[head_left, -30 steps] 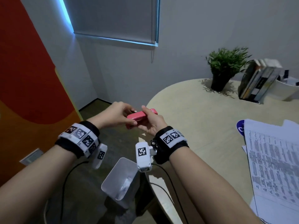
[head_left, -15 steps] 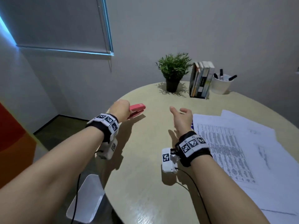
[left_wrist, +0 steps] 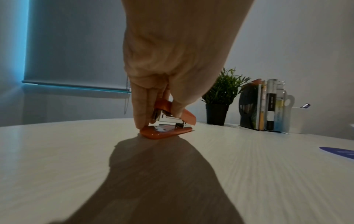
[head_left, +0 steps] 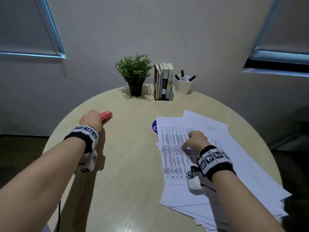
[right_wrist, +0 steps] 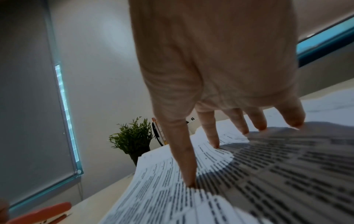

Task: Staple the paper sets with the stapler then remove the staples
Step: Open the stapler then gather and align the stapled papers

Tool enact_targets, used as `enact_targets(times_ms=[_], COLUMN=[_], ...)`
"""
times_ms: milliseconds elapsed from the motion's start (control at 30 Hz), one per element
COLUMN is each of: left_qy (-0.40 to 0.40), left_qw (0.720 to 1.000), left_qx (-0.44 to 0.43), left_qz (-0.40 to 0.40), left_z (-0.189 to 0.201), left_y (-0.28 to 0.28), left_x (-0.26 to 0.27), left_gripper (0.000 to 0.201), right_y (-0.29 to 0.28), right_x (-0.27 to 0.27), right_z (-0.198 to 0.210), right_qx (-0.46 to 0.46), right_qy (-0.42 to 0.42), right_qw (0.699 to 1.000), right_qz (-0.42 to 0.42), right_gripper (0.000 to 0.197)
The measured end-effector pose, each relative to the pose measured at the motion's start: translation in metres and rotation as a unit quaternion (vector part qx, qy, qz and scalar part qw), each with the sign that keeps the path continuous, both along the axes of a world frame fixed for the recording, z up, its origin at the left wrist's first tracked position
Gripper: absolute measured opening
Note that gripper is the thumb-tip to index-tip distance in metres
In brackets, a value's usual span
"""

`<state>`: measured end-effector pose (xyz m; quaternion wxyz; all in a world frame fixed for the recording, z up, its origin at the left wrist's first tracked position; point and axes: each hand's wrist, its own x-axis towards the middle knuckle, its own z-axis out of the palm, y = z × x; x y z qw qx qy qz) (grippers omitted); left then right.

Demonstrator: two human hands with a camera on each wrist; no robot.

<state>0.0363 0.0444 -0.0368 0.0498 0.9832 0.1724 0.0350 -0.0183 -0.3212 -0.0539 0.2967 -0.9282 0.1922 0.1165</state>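
left hand [head_left: 91, 120] pinches red stapler [left_wrist: 168, 122] at its rear, base on tabletop [head_left: 130, 164], left side | right hand [head_left: 194, 139] spread, straight fingers [right_wrist: 186, 159] pressing printed top sheet of papers [head_left: 177, 158], right side | stapler well apart from papers

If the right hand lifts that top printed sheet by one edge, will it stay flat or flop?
Probably flop: the printed sheet is thin and already bows under the right hand. It lies loose on the fanned paper pile, so it likely slides under a push. Looks light.
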Motion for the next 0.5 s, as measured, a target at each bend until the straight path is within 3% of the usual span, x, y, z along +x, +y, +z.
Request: enact_targets(times_ms=[133,233,300,400,500], left_qy=[0.001,-0.097,-0.137,-0.020,0.095], left_qw=[0.999,0.995,0.985,0.933,0.890], left_qx=[-0.011,0.003,-0.105,-0.352,-0.426], left_qz=[0.031,0.026,-0.028,-0.077,-0.129], left_z=[-0.001,0.003,0.004,0.000,-0.012], left_y=[0.003,-0.006,-0.029,-0.086,-0.146], left_x=[0.003,0.007,0.009,0.004,-0.010], left_gripper=[0.026,0.044,0.054,0.069,0.074], right_y=[-0.005,-0.007,-0.008,-0.008,-0.009], right_x=[0.000,0.000,-0.001,-0.003,-0.004], right_z=[-0.004,-0.003,-0.003,0.000,-0.001], right_qx=[-0.016,-0.044,-0.056,-0.061,-0.054], right_qy=[0.017,0.021,0.025,0.027,0.027], right_qw=[0.999,0.998,0.997,0.996,0.997], right_qz=[0.032,0.049,0.054,0.058,0.053], right_gripper=[0.086,0.084,0.081,0.081,0.085])
